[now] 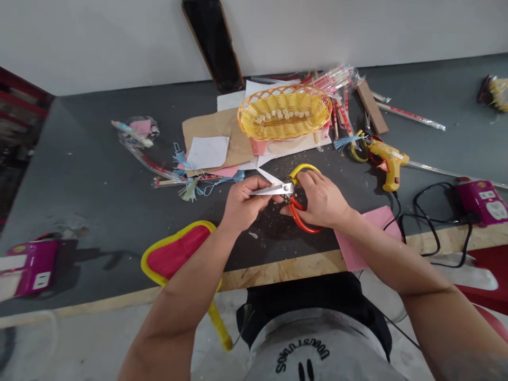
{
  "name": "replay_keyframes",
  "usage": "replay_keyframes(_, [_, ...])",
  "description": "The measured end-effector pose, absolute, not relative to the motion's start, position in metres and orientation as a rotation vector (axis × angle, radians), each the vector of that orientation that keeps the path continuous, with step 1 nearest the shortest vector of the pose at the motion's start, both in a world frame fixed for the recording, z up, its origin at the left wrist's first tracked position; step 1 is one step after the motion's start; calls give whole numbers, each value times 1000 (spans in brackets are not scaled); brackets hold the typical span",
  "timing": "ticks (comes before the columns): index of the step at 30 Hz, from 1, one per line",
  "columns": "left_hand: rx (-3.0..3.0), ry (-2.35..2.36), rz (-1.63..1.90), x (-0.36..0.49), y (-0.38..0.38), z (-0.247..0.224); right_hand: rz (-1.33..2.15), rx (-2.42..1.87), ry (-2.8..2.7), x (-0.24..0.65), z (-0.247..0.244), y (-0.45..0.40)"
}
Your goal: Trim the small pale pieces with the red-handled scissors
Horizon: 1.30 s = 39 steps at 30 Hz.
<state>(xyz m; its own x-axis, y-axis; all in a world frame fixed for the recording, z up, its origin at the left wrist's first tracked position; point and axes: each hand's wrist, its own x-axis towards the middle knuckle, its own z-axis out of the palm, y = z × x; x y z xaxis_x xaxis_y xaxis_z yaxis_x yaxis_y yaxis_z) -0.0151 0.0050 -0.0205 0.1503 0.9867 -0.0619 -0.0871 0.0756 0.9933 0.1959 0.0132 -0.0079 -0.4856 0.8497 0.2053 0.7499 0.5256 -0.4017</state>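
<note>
My right hand [323, 198] grips the scissors [283, 189] by the yellow and red handles, with the blades parted and pointing left. My left hand [248, 203] is closed beside the lower blade, its fingertips near the pivot around something too small to make out. Small crumbs lie on the dark table [254, 246] below the hands. Beyond them a yellow woven basket [284, 129] holds a row of small pale pieces. Near my left forearm lies a red fan-like piece with a yellow edge [178, 251].
A yellow glue gun [389, 159] with a black cable lies to the right, near a purple box [482, 201]. Another purple box [39, 267] is at far left. A phone [214, 42] leans on the wall. Tassels [190, 188], papers [208, 152] and wrapped sticks [333, 79] surround the basket.
</note>
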Motion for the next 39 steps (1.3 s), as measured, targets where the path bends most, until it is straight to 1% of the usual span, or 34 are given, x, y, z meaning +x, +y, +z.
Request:
replay_keyframes(8, [1071, 1056, 1098, -11, 5, -17, 331, -1420, -2427, 195, -4, 8])
replay_keyframes(14, [1112, 1072, 1127, -9, 5, -20, 373, -1474, -2458, 195, -2, 8])
replay_keyframes(21, [1351, 1205, 1209, -6, -1, -10, 422, -1406, -2455, 196, 0, 9])
replay_keyframes(30, [1409, 1204, 1233, -4, -4, -4, 521, -1360, -2440, 200, 2, 9])
replay_keyframes(35, [1404, 1191, 1234, -6, -2, -7, 429, -1376, -2419, 197, 2, 10])
replay_keyframes(39, [1279, 1104, 1199, -9, 0, -14, 391, -1338, -2384, 194, -4, 12])
